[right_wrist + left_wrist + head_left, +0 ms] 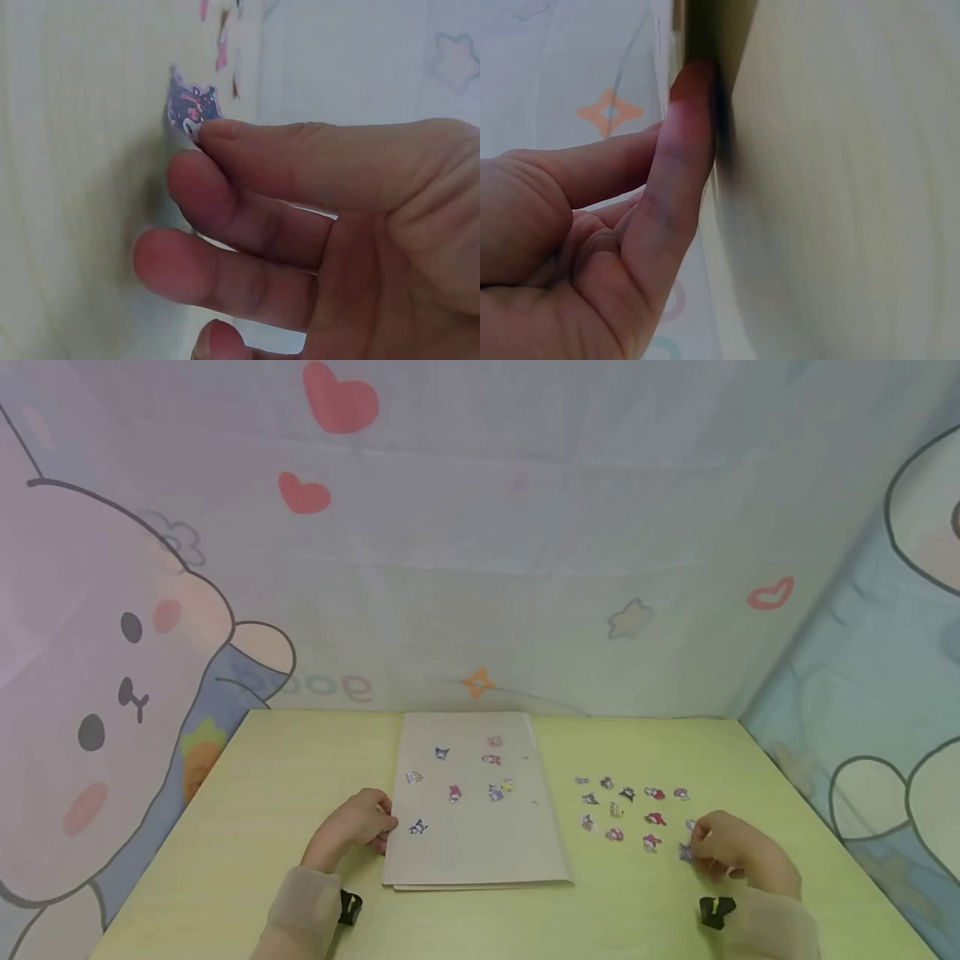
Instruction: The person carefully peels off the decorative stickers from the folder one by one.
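A pale sheet (480,847) lies in the middle of the yellow-green table (262,793), with several small cartoon stickers (454,792) stuck on it. My left hand (356,827) rests at the sheet's left edge, its fingertip (694,97) pressed down there with the fingers fairly straight. To the right of the sheet, several loose stickers (630,814) lie in rows. My right hand (738,852) is at the near right of those rows, fingers curled, and pinches the edge of a blue and pink sticker (686,852) (193,111) right at the table surface.
A printed cloth backdrop (480,568) with hearts and a cartoon rabbit closes off the table at the back and on both sides. Black wrist mounts (349,906) (716,912) sit near the front edge. Bare tabletop lies left of the sheet.
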`<state>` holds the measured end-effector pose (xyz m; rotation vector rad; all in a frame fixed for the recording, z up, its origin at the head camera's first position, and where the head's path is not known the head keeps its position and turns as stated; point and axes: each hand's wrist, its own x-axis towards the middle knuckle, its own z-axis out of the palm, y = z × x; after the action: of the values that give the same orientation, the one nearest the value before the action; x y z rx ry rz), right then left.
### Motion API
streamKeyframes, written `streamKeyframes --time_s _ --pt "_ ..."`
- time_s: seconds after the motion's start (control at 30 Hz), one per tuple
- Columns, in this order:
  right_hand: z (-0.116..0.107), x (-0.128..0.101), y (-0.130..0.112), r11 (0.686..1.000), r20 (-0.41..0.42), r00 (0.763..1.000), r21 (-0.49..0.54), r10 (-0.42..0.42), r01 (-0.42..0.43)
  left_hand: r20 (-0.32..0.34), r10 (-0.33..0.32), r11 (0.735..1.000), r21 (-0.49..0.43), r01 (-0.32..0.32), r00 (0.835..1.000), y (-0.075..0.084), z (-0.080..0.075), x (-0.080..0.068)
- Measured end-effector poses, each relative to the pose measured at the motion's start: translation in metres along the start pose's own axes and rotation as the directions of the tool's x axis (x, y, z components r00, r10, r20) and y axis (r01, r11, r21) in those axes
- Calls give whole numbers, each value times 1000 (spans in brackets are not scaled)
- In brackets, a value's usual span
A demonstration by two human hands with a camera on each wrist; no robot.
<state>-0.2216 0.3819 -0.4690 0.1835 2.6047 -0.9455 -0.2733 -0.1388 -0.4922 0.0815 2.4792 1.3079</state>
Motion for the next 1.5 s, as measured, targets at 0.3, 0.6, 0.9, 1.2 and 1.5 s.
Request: streamKeyframes --time_s 0.3,0.6,0.9,1.2,1.5 --pt "3 6 0 999 -31 1000 -51 1 -2 0 11 1000 18 -11 1000 1 1 4" --pt "2 5 4 996 -53 998 -81 36 -41 5 -4 1000 2 4 1000 -1 1 4" --pt "3 -6 -28 984 -157 982 -155 -107 82 12 -7 1000 10 7 1000 -1 1 4" --pt "27 -12 -107 938 -238 926 -261 -293 230 11 -10 1000 2 10 1000 -1 2 5" --pt "90 4 -192 906 -246 881 -235 -405 352 2 -8 1000 -9 8 1000 -2 2 4"
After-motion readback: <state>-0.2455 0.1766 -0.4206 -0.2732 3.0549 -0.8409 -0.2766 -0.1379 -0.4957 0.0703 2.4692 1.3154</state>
